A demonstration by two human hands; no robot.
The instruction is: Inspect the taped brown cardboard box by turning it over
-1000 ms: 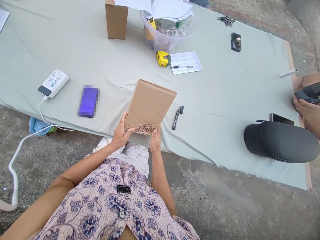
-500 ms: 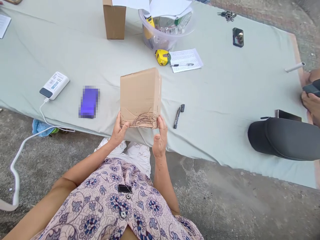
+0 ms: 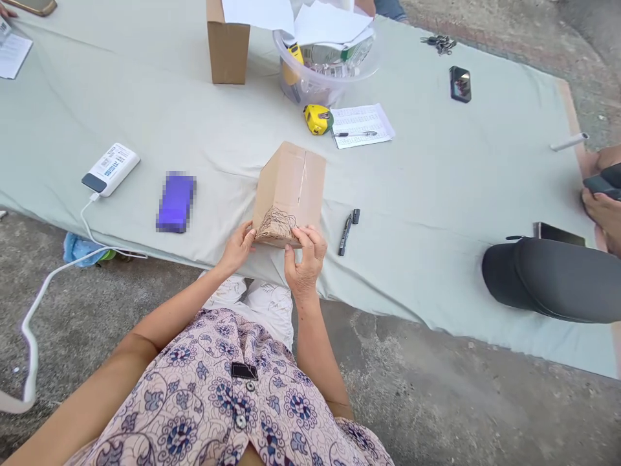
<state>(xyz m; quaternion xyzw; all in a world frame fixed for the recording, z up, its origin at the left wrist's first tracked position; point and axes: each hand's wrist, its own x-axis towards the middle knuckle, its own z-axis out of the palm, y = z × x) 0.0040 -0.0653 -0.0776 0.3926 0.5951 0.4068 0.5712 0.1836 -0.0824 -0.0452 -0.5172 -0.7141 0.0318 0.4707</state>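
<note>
Stretching across the view, a table (image 3: 436, 194) under pale green cloth carries everything else. Near its right end lies a rounded black case (image 3: 553, 278), and towards the far edge stands a translucent tub (image 3: 315, 90) topped with papers. Between the tub and the person is a cardboard box (image 3: 301, 188), held over the near part of the table; whether its underside touches the cloth cannot be told. Its long axis runs away from the person, the far end leaning slightly right. The scribbled end points towards the person, and the face with the lengthwise seam is turned up and rightward.

Both hands sit at the box's near end, so most of it extends beyond them. The left hand (image 3: 237, 247) pinches the near left corner, fingers close together; the right hand (image 3: 306, 259) is half curled, fingertips on the seamed face and thumb at the near edge. Just right of that hand lies a black marker (image 3: 345, 234), its cap end (image 3: 356, 216) pointing away.
</note>
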